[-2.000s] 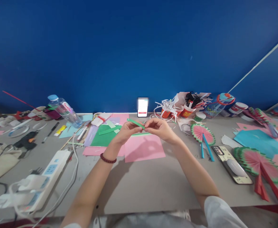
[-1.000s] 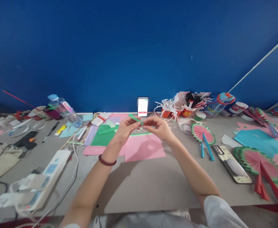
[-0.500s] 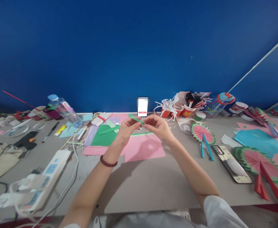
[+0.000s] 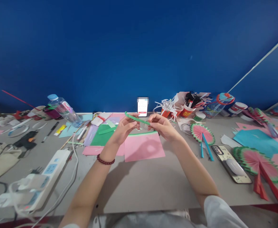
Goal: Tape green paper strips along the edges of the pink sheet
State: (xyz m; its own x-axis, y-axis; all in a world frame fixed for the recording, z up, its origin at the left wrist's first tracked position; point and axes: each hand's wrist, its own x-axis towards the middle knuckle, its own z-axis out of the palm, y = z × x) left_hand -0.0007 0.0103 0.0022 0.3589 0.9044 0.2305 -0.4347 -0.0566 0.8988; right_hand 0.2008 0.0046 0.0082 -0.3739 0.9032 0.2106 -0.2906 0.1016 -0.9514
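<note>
A narrow green paper strip is held up slantwise between my two hands, above the table's middle. My left hand pinches it near the left, and the strip's end sticks out above the fingers. Toward its other end my right hand grips it between thumb and fingers. Beneath the hands lies a pink paper sheet with a pale green band along its far edge. Left of that is a green sheet with strips on it.
A lit phone stands against the blue wall. Paper cups hold strips and tools at the back. Watermelon-patterned paper fans and a phone with a mouse on it lie right. A power strip and a tilted bottle are left.
My hands have moved apart, so more of the green strip shows stretched between them. The left hand shifted a little left, the right slightly right.
</note>
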